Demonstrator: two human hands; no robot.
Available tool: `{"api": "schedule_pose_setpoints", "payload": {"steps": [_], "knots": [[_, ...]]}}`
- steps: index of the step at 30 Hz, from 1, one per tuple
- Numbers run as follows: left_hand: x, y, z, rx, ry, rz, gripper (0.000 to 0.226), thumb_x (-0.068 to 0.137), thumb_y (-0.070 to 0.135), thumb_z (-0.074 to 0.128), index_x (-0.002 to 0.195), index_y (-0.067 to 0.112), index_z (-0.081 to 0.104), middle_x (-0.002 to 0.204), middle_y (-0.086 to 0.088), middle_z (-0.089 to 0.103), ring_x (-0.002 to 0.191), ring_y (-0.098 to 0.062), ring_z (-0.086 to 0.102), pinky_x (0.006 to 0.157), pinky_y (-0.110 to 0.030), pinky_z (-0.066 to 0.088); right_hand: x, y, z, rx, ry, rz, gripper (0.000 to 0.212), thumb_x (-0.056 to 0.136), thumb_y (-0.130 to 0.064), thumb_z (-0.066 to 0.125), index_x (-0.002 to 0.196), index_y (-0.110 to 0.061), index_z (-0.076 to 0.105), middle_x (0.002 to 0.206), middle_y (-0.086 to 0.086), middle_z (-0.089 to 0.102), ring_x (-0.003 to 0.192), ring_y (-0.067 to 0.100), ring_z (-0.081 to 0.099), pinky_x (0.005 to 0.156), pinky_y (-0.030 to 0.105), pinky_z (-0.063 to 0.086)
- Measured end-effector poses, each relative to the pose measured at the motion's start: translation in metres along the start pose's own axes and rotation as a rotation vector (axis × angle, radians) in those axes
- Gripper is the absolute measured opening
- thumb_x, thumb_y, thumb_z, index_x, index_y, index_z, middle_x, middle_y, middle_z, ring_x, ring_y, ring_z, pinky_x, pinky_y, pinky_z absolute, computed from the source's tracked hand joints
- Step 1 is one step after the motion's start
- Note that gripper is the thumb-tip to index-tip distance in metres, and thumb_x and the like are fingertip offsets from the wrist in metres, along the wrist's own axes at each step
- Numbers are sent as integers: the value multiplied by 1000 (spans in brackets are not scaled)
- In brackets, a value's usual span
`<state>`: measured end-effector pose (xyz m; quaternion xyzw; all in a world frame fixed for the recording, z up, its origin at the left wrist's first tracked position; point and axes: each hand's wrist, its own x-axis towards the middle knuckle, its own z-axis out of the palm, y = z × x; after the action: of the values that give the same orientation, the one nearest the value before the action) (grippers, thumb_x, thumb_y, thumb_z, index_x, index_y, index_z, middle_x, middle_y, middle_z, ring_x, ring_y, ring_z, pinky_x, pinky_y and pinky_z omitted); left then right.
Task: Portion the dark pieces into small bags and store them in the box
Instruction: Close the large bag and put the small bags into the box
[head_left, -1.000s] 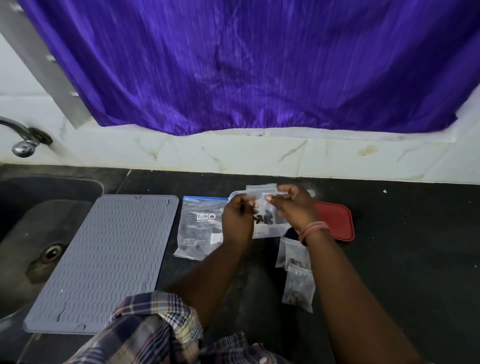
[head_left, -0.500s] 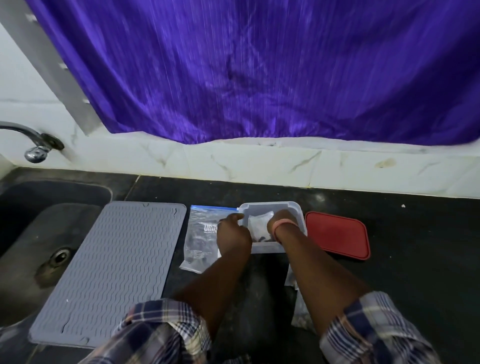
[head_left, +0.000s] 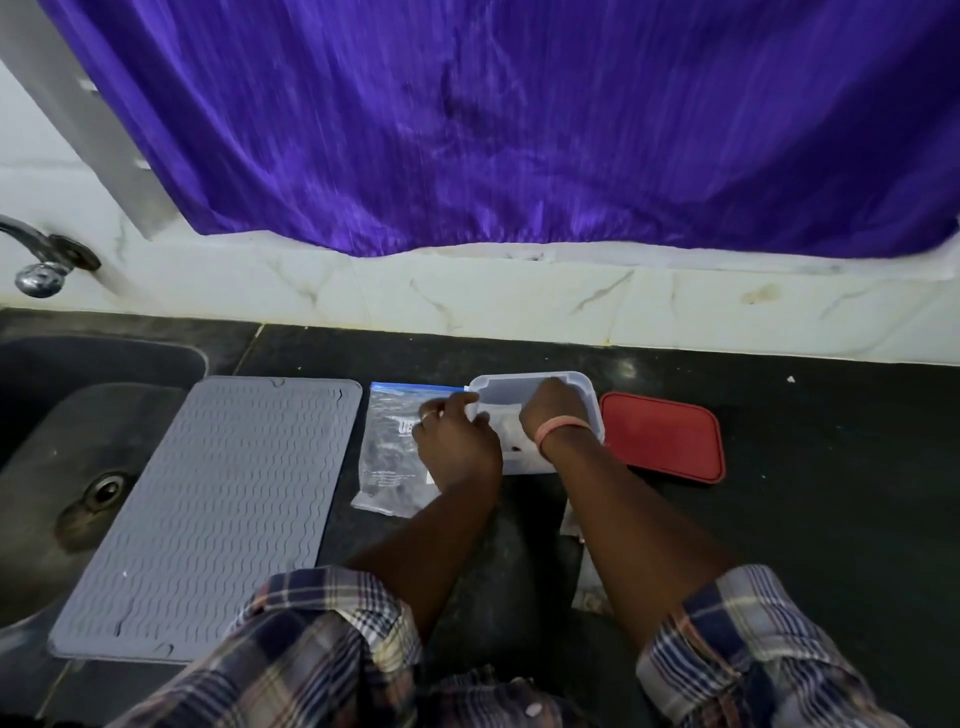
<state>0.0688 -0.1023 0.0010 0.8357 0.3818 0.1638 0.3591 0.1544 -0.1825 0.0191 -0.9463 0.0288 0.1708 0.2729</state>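
Your left hand (head_left: 457, 447) rests at the near-left rim of the box (head_left: 589, 402), fingers curled over the large zip bag (head_left: 387, 452); whether it grips anything, you cannot tell. Your right hand (head_left: 550, 410) reaches down inside the box, pressing the small bag (head_left: 506, 423) flat. The red lid (head_left: 662, 436) lies just right, nearer that hand.
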Motion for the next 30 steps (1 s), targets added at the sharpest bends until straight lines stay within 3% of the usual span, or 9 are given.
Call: {"api": "schedule_pose_setpoints", "payload": {"steps": [4, 7, 9, 12, 15, 17, 20, 26, 30], "knots": [[-24, 15, 0, -104, -1, 324, 24, 91, 8, 62, 105, 23, 73, 117, -3, 66, 110, -20, 59, 98, -37, 51, -9, 21, -23, 154, 195, -61, 29, 95, -21, 55, 107, -2, 72, 111, 18, 72, 104, 34, 67, 87, 32, 51], [-53, 26, 3, -161, -205, 511, 27, 87, 1, 56, 97, 20, 73, 108, -1, 64, 98, -14, 62, 87, -28, 51, -25, 54, -41, 262, 336, -123, 27, 92, -18, 54, 71, -7, 66, 76, 15, 67, 74, 32, 63, 67, 32, 43], [-74, 28, 8, -112, -385, 548, 25, 89, 3, 55, 98, 19, 73, 108, -3, 66, 99, -17, 63, 89, -28, 50, -37, 85, -44, 336, 318, -67, 32, 88, -16, 54, 57, -10, 54, 60, 10, 55, 61, 28, 51, 59, 32, 36], [-97, 16, 26, 73, -696, 402, 24, 95, 11, 56, 115, 15, 70, 120, -7, 70, 112, -21, 65, 98, -29, 48, -56, 130, -38, 234, 82, 139, 20, 87, -20, 59, 77, -5, 68, 79, 16, 67, 76, 34, 62, 62, 31, 41], [-108, -3, 46, 222, -850, 92, 38, 94, 27, 65, 129, 14, 61, 129, -7, 66, 116, -23, 65, 99, -35, 54, -81, 162, -29, 123, -96, 343, 22, 86, -18, 64, 100, -2, 66, 102, 20, 68, 93, 35, 67, 73, 33, 51], [-113, -9, 52, 227, -873, -44, 45, 94, 38, 65, 131, 14, 59, 130, -5, 65, 115, -23, 65, 93, -32, 52, -95, 169, -22, 89, -193, 375, 27, 82, -19, 67, 103, -2, 68, 103, 21, 70, 93, 36, 70, 75, 38, 58], [-119, -7, 56, 122, -912, -147, 49, 89, 46, 69, 129, 19, 60, 127, -5, 67, 109, -21, 67, 92, -36, 56, -103, 175, -18, 162, -310, 416, 20, 81, -19, 72, 90, -2, 67, 92, 22, 72, 83, 35, 73, 71, 44, 62], [-116, 3, 48, 58, -858, -396, 49, 85, 30, 80, 125, 9, 61, 120, -13, 68, 103, -27, 69, 86, -38, 59, -100, 181, -25, 405, -467, 589, 22, 80, -7, 70, 102, -8, 66, 96, 12, 66, 82, 24, 61, 73, 44, 59], [-104, 1, 43, -308, -836, -367, 30, 94, 18, 70, 122, 8, 67, 114, -13, 73, 99, -26, 72, 90, -44, 61, -95, 165, -46, 594, -477, 567, 12, 86, -12, 72, 95, -9, 66, 80, 6, 59, 73, 19, 54, 74, 46, 57]]}}
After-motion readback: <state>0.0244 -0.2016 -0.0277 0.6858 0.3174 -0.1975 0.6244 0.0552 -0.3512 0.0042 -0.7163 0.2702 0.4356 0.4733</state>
